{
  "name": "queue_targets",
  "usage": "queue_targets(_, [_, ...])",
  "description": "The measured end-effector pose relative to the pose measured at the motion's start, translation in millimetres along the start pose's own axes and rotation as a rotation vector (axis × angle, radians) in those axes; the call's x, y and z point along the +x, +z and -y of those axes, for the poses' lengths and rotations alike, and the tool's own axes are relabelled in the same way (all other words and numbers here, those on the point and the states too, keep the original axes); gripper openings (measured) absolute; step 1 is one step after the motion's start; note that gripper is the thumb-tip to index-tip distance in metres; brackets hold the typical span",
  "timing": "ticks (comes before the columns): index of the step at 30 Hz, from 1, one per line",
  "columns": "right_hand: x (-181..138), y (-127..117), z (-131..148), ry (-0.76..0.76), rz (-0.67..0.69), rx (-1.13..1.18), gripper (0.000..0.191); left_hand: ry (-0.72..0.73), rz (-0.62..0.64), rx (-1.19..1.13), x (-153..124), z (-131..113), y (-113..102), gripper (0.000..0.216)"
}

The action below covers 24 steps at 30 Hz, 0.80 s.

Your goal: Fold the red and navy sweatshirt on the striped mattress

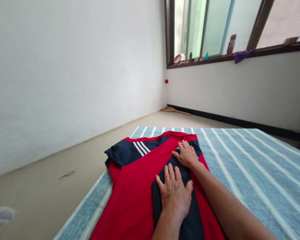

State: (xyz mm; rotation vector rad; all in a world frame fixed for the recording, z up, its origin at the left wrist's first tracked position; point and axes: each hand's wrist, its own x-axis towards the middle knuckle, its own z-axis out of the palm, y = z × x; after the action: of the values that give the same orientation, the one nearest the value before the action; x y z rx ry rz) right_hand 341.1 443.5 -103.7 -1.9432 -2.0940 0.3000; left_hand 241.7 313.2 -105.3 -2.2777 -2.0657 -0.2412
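Note:
A red shirt [137, 176] with navy sleeves and white shoulder stripes lies flat on a blue striped mat [252, 166]. One navy sleeve [176, 213] is folded over the red body. My left hand [173, 193] presses flat on that folded navy part, fingers spread. Farther up, near the collar end, my right hand [187, 154] also lies flat on the shirt with fingers apart. Neither hand grips the cloth.
Beige floor [65, 186] runs to the left of the mat up to a white wall. A window sill [215, 59] at the back right carries bottles, a small red mirror and a purple cloth. A broom [176, 110] lies in the far corner.

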Motion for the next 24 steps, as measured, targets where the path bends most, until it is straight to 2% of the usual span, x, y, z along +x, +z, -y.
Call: queue_targets(24, [0.7,-0.4,-0.1,-0.004,0.002,-0.005,0.073,-0.001,0.003,-0.002,0.2,0.6,1.0,0.064])
